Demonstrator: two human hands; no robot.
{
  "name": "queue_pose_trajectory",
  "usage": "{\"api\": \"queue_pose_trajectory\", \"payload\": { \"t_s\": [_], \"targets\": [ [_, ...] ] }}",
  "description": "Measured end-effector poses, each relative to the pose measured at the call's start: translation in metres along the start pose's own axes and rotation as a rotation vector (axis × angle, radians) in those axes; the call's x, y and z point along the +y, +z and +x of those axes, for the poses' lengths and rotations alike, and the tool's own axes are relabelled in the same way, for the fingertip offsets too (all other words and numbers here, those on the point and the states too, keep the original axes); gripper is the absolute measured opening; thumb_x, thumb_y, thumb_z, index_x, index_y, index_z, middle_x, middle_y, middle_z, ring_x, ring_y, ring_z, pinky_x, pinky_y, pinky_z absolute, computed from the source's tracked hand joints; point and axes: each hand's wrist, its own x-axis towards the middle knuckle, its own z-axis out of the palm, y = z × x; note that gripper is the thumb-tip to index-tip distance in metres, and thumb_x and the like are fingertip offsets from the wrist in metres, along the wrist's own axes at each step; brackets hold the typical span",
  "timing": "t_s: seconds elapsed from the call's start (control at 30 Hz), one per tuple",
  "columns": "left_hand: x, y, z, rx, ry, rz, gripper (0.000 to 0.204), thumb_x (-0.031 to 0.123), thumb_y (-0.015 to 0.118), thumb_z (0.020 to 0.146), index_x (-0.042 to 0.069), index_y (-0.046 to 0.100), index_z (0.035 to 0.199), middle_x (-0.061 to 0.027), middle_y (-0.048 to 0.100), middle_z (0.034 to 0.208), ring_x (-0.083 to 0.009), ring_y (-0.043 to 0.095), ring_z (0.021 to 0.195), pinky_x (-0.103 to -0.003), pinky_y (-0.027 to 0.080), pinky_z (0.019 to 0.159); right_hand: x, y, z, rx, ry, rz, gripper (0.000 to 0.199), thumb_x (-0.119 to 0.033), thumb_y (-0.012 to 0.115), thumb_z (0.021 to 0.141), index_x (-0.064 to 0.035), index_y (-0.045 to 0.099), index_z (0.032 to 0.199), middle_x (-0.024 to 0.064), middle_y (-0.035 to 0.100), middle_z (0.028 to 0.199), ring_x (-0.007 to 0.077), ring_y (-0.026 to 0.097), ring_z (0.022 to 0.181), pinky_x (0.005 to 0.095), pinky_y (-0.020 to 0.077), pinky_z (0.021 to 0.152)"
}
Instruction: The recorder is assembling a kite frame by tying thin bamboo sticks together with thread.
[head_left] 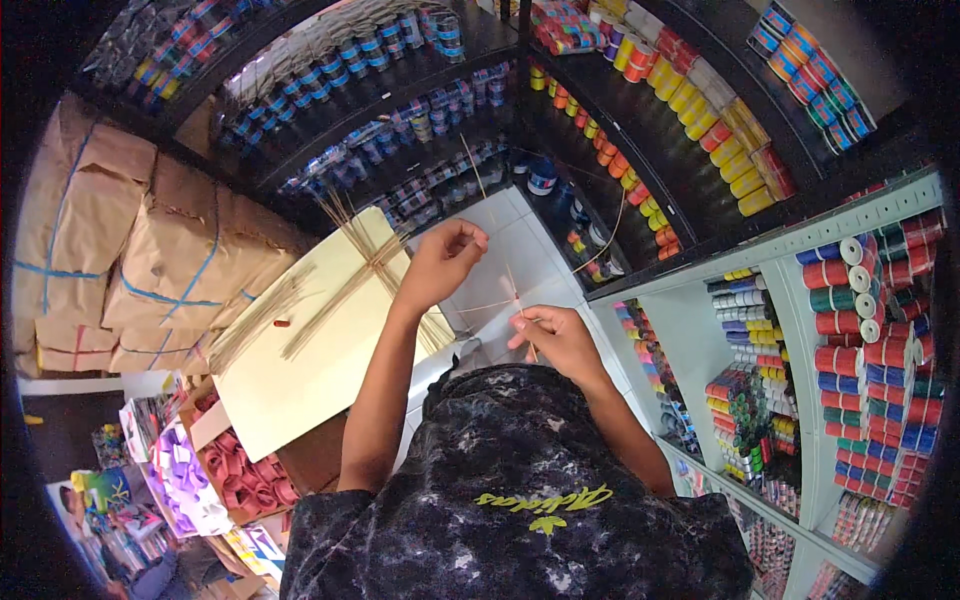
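My right hand pinches a long thin tan stick that slants up and away to the left. A thin curved strip crosses it just beyond those fingers, with a small red bit at the crossing. My left hand is raised to the left of the stick, fingers curled and thumb near them; whatever they hold, if anything, is too small to make out. Below it, bundles of thin tan sticks lie across a pale yellow tabletop. A small red piece lies among them.
Dark shelves with spools rise ahead, and a pale metal rack of coloured spools stands close on the right. Brown paper parcels are stacked at left. A carton of reddish rolls sits beside the table. White floor tiles show ahead.
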Motion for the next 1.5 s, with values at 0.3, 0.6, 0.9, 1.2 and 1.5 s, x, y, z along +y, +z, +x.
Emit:
{"api": "queue_pose_trajectory", "payload": {
  "t_s": [0.3,0.6,0.9,1.2,1.5],
  "targets": [
    [0.041,0.042,-0.034,0.101,0.137,0.178,0.009,0.009,0.067,0.092,0.001,0.067,0.093,-0.0049,0.064,0.077,-0.0111,0.057,0.067,-0.028,0.045,0.061,-0.004,0.0,0.001,0.023,-0.014,-0.007,0.027,-0.019,0.06,0.102,0.0045,0.068,0.113,0.0114,0.074,0.085,0.0099,0.062,0.062,0.0238,0.05,0.06],
    [0.022,0.059,-0.072,0.138,0.079,0.228,0.012,0.011,0.07,0.09,0.0,0.07,0.094,-0.0087,0.069,0.085,-0.0137,0.061,0.072,-0.031,0.047,0.061,-0.001,0.005,0.01,0.111,-0.079,0.115,0.028,-0.024,0.06,0.103,0.0014,0.066,0.112,0.0097,0.075,0.09,0.0104,0.066,0.068,0.0219,0.0483,0.061],
    [-0.022,0.053,-0.064,0.094,-0.183,-0.314,0.032,0.017,0.069,0.096,-0.002,0.067,0.122,-0.0091,0.072,0.106,-0.0127,0.065,0.094,-0.028,0.051,0.085,-0.01,0.01,0.013,0.039,-0.062,0.127,0.027,-0.023,0.059,0.103,-0.0001,0.065,0.116,0.0112,0.074,0.092,0.0115,0.068,0.072,0.0229,0.0507,0.065],
    [-0.021,0.059,-0.056,0.072,-0.267,-0.582,0.038,0.017,0.067,0.098,-0.002,0.062,0.13,-0.0141,0.07,0.118,-0.0182,0.068,0.1,-0.031,0.055,0.088,0.007,0.018,0.02,-0.093,-0.14,0.058,0.025,-0.02,0.057,0.104,0.0004,0.065,0.117,0.0102,0.074,0.097,0.0129,0.07,0.079,0.0244,0.0525,0.069],
    [-0.024,0.023,-0.072,0.158,-0.344,-0.788,0.028,0.016,0.064,0.099,-0.001,0.065,0.122,-0.0121,0.072,0.11,-0.0181,0.07,0.08,-0.033,0.059,0.078,0.007,-0.029,0.024,0.181,-0.112,0.141,0.03,-0.023,0.053,0.105,-0.0005,0.063,0.123,0.0079,0.071,0.108,0.0145,0.067,0.097,0.0291,0.0527,0.081]
  ]
}}
